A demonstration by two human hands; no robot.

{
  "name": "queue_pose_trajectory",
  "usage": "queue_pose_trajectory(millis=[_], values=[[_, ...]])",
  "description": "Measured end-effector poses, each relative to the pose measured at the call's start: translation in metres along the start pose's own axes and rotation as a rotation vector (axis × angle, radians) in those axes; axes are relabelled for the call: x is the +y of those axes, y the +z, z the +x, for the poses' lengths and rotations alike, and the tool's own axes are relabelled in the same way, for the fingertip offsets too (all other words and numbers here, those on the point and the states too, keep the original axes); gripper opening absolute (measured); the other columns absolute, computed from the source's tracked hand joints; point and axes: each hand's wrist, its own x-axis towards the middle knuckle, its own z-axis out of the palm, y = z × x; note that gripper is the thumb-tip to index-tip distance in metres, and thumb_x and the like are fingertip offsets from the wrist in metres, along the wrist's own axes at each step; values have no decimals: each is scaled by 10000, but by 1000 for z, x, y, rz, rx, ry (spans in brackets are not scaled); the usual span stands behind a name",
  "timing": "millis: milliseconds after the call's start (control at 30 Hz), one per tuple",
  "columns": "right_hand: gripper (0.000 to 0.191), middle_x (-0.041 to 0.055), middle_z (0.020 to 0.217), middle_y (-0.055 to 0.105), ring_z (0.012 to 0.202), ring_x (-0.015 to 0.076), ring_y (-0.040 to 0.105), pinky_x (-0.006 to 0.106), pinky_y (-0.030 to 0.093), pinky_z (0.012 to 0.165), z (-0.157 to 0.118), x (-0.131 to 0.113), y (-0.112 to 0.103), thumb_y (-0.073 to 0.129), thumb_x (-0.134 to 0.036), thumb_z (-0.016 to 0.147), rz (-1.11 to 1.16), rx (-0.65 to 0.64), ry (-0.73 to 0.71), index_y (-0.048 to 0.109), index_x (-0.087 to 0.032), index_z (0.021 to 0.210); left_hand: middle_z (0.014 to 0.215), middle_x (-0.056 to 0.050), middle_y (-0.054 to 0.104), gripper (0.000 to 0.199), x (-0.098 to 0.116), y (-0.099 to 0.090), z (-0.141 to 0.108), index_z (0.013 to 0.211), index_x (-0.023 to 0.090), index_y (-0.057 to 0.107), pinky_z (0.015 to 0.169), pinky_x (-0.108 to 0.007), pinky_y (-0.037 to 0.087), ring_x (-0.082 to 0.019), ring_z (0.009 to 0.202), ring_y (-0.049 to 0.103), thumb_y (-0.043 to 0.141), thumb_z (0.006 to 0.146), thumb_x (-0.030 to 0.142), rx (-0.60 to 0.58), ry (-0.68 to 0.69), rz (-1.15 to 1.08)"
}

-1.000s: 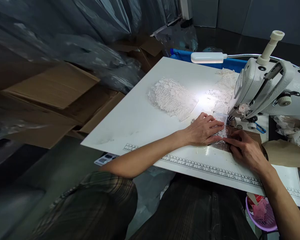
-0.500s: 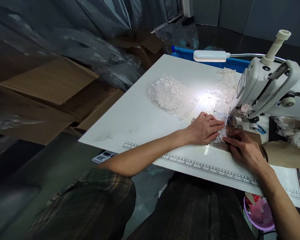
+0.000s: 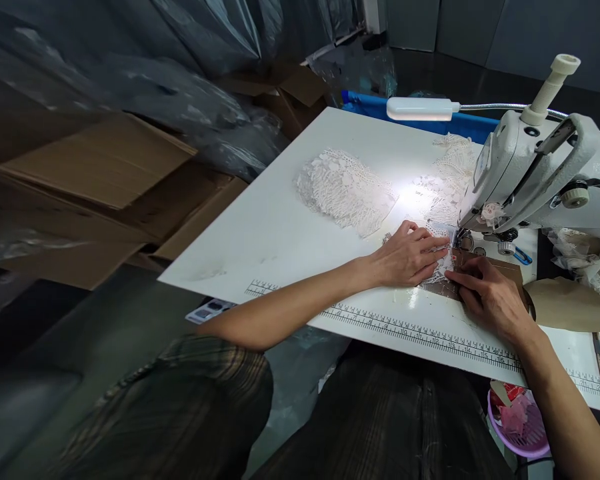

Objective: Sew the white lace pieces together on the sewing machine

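A small piece of white lace (image 3: pixel 439 268) lies under the presser foot area of a white sewing machine (image 3: pixel 530 173). My left hand (image 3: pixel 414 257) rests flat on the lace, fingers stretched toward the needle. From the right, my right hand (image 3: pixel 495 297) touches the lace's near edge with an extended index fingertip; its thumb stays apart and the other fingers bend over a brown flat piece (image 3: pixel 505 270). Hands partly cover the lace, and its far end by the needle is hard to make out.
A heap of white lace (image 3: pixel 345 190) lies left of the hands, with more lace (image 3: pixel 453 170) behind. A lamp (image 3: pixel 420 109) hangs above. Blue snips (image 3: pixel 523 256), a tan oval piece (image 3: pixel 570 303) and a purple basket (image 3: pixel 530 437) are at right. Cardboard boxes (image 3: pixel 100 160) stand left.
The view has shifted very slightly. Both hands keep nearly the same place on the lace, with no clear movement of the lace.
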Motion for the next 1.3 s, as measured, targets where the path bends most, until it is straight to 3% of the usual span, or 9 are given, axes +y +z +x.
queue_pose_trajectory(millis=[233,567,1300], values=[[356,90,1072,661,875,177,654,250,543,609,0,-2,-1,512,-197,919,1,-29,24,752,-300,1162,1366,-51,636,349,-3,-2,2,1273,227,634,900,-446,347,-260,1045,585,394,1024,277,-71,-18,-40],[385,81,1090,655,872,181,667,235,512,566,4,-8,2,505,-205,906,-73,-49,112,735,-312,1195,1374,-33,632,349,-21,-9,21,1244,259,666,1041,-483,316,-251,1073,594,424,994,240,-176,63,-96],[380,81,1094,616,880,186,656,235,515,560,7,-13,5,508,-210,909,-72,-22,200,731,-323,1195,1388,-64,619,366,-32,10,15,1309,243,616,1048,-558,373,-261,1159,586,391,1019,247,-55,80,-181]])
